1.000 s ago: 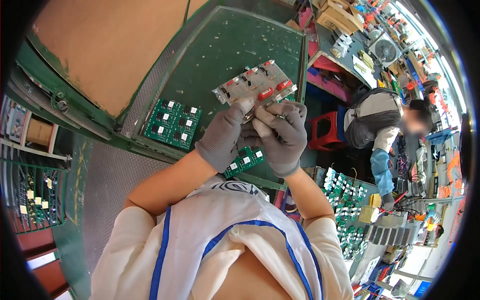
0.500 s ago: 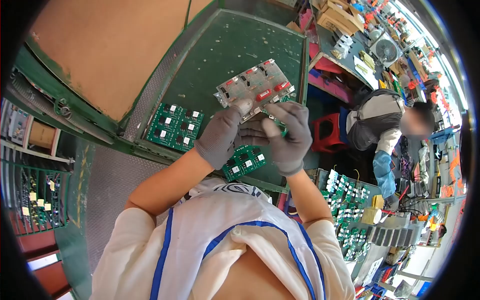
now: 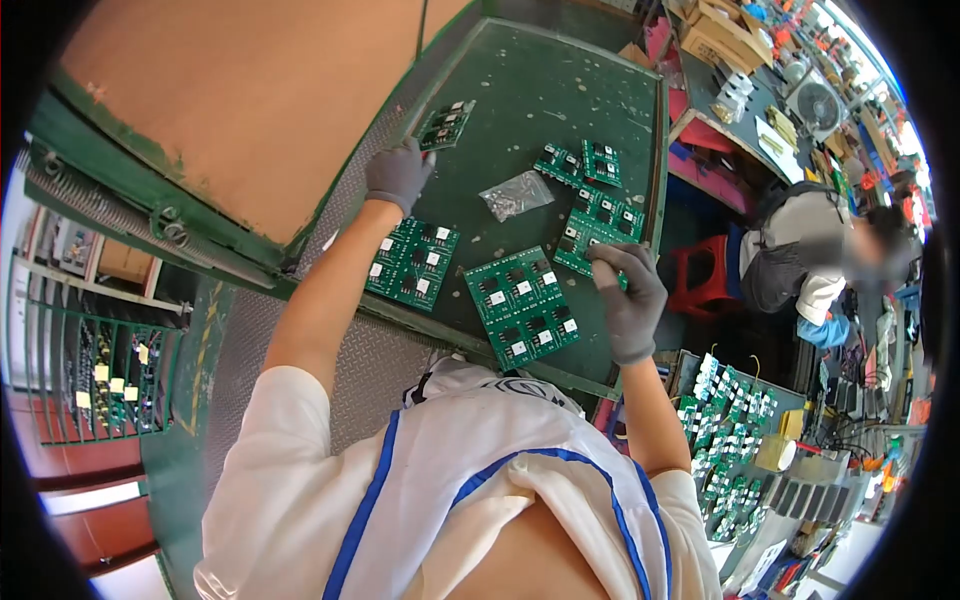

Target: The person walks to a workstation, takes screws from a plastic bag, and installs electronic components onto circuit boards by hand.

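My gloved left hand (image 3: 397, 175) is far out at the table's left side, its fingertips closed at the near edge of a tilted green circuit board (image 3: 447, 125). My gloved right hand (image 3: 632, 300) has its fingers curled at the near corner of another circuit board (image 3: 600, 222) on the right; green shows between thumb and fingers. Close to me lies a larger circuit board (image 3: 522, 308) with black parts and white squares. A similar board (image 3: 415, 262) sits partly under my left forearm. Between the hands is a clear plastic bag of small metal parts (image 3: 516, 196).
Smaller circuit boards (image 3: 602, 162) lie toward the right edge of the green table (image 3: 530, 85). A red stool (image 3: 700, 275) and a seated person (image 3: 800, 245) are to the right. More boards fill a side bench (image 3: 735, 420). A wire rack (image 3: 105, 380) stands at left.
The board with red parts has left the middle, where both hands held it. My left hand moved away to the far left, my right hand toward the right-side boards. The bag and near board are now uncovered.
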The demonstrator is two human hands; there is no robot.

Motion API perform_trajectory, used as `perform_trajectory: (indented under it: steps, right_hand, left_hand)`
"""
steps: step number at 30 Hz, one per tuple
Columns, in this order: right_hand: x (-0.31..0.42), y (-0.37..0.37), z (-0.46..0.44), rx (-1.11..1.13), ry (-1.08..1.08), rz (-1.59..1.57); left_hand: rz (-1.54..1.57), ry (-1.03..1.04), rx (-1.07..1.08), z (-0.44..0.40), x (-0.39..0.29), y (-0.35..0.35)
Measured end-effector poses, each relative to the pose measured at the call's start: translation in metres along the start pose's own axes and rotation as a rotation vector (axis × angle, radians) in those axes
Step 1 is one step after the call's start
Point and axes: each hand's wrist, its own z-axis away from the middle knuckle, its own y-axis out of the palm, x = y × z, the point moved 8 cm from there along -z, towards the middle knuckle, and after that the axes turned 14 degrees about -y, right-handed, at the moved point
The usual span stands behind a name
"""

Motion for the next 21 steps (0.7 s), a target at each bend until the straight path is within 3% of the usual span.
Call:
perform_trajectory:
  steps: [8,11,13,14,18,21]
  right_hand:
    - [-0.028,0.019,0.004,0.13,-0.082,0.179]
    - [-0.051,0.037,-0.006,0.218,-0.08,0.291]
    - [-0.071,0.056,-0.018,0.258,-0.028,0.319]
    - [-0.08,0.067,-0.03,0.251,-0.033,0.321]
    - [-0.155,0.124,-0.044,0.631,0.417,0.534]
    - [-0.174,0.137,-0.056,0.512,0.423,0.61]
  left_hand:
    - [-0.143,0.06,0.098,0.0,0.014,0.042]
    - [-0.097,0.064,0.252,0.002,0.014,0.036]
    - [-0.108,0.013,0.476,0.002,0.017,0.041]
    - [-0.107,0.015,0.468,0.001,0.017,0.039]
    - [-0.156,0.087,0.377,0.007,0.012,0.038]
    - [0.106,0.183,0.146,0.02,-0.026,-0.02]
